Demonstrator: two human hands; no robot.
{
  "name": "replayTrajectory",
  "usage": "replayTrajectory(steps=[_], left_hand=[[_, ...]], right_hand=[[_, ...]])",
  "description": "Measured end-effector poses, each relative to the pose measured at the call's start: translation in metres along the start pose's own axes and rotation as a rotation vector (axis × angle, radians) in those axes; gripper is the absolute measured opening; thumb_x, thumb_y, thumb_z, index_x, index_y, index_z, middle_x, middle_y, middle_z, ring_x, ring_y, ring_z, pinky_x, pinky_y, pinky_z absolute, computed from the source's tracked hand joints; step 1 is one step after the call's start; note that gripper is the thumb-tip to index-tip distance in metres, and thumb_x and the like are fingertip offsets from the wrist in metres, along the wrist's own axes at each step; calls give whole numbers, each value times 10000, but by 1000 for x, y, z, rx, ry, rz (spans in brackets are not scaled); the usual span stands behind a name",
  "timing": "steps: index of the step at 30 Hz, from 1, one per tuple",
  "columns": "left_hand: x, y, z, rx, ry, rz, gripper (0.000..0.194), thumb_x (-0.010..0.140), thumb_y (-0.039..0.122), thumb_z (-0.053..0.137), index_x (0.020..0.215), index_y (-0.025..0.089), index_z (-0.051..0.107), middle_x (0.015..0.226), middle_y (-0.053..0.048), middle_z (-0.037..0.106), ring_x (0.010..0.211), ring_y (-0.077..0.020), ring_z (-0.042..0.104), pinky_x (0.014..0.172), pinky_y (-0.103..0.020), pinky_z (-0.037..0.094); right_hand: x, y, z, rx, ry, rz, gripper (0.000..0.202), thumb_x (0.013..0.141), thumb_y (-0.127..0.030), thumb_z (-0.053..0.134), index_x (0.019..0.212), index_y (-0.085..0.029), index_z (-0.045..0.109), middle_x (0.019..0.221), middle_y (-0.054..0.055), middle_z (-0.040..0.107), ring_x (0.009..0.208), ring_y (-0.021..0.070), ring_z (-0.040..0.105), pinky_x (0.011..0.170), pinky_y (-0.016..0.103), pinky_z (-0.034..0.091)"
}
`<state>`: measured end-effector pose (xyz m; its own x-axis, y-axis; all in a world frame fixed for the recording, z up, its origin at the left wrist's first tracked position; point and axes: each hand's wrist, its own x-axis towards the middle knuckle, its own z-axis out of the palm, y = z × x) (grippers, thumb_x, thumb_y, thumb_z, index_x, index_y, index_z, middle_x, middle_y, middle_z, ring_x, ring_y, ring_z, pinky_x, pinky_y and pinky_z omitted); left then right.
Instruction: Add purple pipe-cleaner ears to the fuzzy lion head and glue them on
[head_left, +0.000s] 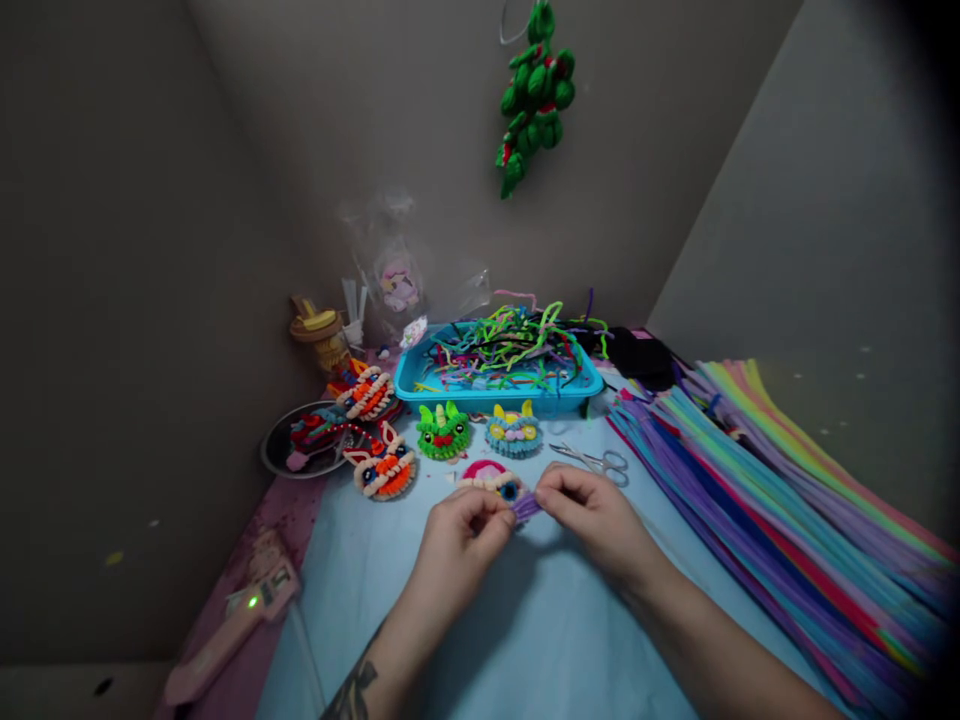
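Just in front of the scissors (596, 461), left hand (457, 535) and right hand (592, 510) pinch a purple pipe-cleaner piece (525, 506) between their fingertips, its ends gripped from either side.

Light is falling from above and slightly ahead, brightening the pale blue paper-covered table (525, 620) while the plain grey walls (135, 250) are staying dim and muddy. The person's bare left hand (461, 540) and bare right hand (592, 515) are casting soft, broad shadows toward six o'clock. The frame is darkening at the corners, heaviest at one and five o'clock, where black vignetting is eating the edge. The wide lens is bending the stack of long multicoloured fuzzy pipe cleaners (787, 500) at three o'clock, which is smearing into blur. A small green indicator light on the pink plastic glue gun (232, 625) is glowing at eight o'clock. Overall detail is looking soft and grainy
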<state>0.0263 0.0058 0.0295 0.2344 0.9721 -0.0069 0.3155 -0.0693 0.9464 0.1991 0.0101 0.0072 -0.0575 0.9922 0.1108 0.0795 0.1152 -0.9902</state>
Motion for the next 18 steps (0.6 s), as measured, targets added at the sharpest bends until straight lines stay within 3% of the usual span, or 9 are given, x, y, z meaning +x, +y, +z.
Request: replayTrajectory(steps=[3,5,7,9,12,15,18], left_hand=[[-1,1,0,7,-20,5,189,778,278,572,661,147,643,644,-2,571,568,-116,471,527,-214,343],[-1,0,-1,55,-6,34,188,793,264,567,665,150,643,650,-7,587,579,-123,491,537,-219,358],[-1,-3,-1,169,29,109,177,810,230,560,675,157,647,671,-18,616,620,-139,525,575,-230,385],[-1,-7,-1,337,71,216,151,826,193,557,720,168,661,714,-30,651,687,-163,555,636,-252,410],[-1,-14,2,610,124,372,117,839,153,566,796,179,672,767,-43,676,744,-192,567,678,-285,424],[-1,-19,7,823,179,539,112,849,148,569,806,181,667,737,-45,661,708,-201,560,642,-297,425],[-1,-20,9,961,198,661,144,861,131,555,768,189,647,672,-34,624,686,-198,555,598,-289,413]], right_hand=[[0,2,1,123,-34,98,325,774,-426,627,595,-179,514,505,-62,395,470,92,345,456,219,290],[0,1,1,89,-45,79,318,790,-413,612,595,-179,522,507,-54,418,476,99,379,462,223,317],[0,0,0,-70,-24,-29,233,810,-351,603,659,-173,601,613,-9,536,576,134,495,537,247,402],[-1,0,-1,-266,0,-183,122,819,-270,606,860,-187,685,826,43,627,753,179,575,655,285,465],[-3,2,-1,-490,-24,-427,263,828,-168,600,1069,-242,675,1013,70,638,947,219,574,815,356,478],[-5,4,2,-642,-69,-561,240,844,-111,573,1004,-245,693,990,75,655,962,232,562,831,384,478],[-7,3,4,-729,-85,-572,199,862,-113,553,924,-232,700,894,79,663,881,234,565,760,380,484]])
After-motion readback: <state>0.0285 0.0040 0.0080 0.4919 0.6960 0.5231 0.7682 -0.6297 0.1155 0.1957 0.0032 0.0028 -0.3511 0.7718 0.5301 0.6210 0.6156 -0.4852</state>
